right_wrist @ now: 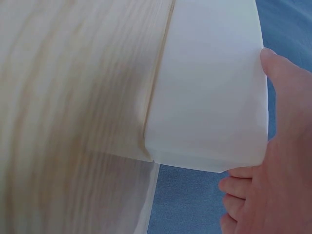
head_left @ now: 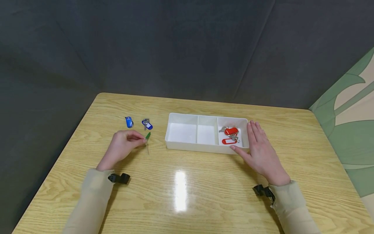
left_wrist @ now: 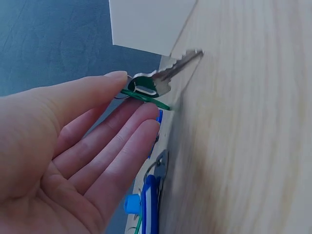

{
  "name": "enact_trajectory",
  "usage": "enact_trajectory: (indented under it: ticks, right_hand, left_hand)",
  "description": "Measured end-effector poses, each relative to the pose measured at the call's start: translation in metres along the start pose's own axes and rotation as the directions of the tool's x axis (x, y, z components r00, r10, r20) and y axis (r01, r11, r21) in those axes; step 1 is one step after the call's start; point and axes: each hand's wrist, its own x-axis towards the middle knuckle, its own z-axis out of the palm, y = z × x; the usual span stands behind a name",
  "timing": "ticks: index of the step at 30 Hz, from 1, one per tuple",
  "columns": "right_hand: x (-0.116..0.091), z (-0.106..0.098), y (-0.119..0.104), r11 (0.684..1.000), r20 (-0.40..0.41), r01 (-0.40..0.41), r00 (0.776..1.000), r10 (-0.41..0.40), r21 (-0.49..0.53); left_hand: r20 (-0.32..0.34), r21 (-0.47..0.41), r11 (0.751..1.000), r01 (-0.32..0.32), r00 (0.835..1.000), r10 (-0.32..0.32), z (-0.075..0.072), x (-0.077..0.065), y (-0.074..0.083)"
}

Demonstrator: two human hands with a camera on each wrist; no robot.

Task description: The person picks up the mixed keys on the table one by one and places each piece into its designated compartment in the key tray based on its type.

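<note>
My left hand [head_left: 120, 145] pinches a key with a green tag [head_left: 148, 136] between thumb and fingers, just above the table. In the left wrist view the key's toothed blade [left_wrist: 180, 67] points away from the fingertips. At the right end of a white three-compartment box [head_left: 190, 147] lies my right hand [head_left: 264, 157], its fingers straight along the end wall and its thumb at the front rim. Keys with red tags [head_left: 231, 131] lie in the box's right compartment. Behind the left hand are a blue key tag [head_left: 129, 122] and a key with a blue-rimmed tag [head_left: 149, 126].
The wooden table [head_left: 216, 191] ends at a dark cloth partition [head_left: 175, 48] along the back. A green and beige patterned panel [head_left: 353, 130] stands to the right. Low dividers [head_left: 197, 130] split the box.
</note>
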Motion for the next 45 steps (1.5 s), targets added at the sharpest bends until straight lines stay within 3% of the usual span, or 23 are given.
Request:
enact_trajectory:
  ticks: [17, 32, 39, 45]
  right_hand:
    - [-0.001, -0.001, 0.000, 1.000, 0.013, -0.007, 1.000, 0.007, 0.003]
    - [-0.001, 0.000, 0.000, 1.000, 0.012, -0.003, 1.000, 0.003, 0.002]
    - [-0.001, 0.000, 0.000, 1.000, 0.007, -0.002, 1.000, 0.002, 0.007]
    - [0.000, 0.001, 0.000, 1.000, 0.000, 0.001, 1.000, -0.001, 0.009]
  left_hand:
    - [-0.065, -0.080, 0.996, 0.025, 0.997, -0.030, 0.001, 0.013, 0.012]
    - [-0.130, -0.194, 0.973, -0.123, 0.987, 0.099, 0.008, 0.037, 0.040]
    - [-0.127, -0.244, 0.966, -0.085, 0.990, 0.055, 0.009, 0.043, 0.051]
    - [-0.146, -0.245, 0.964, -0.106, 0.987, 0.072, 0.008, 0.046, 0.057]
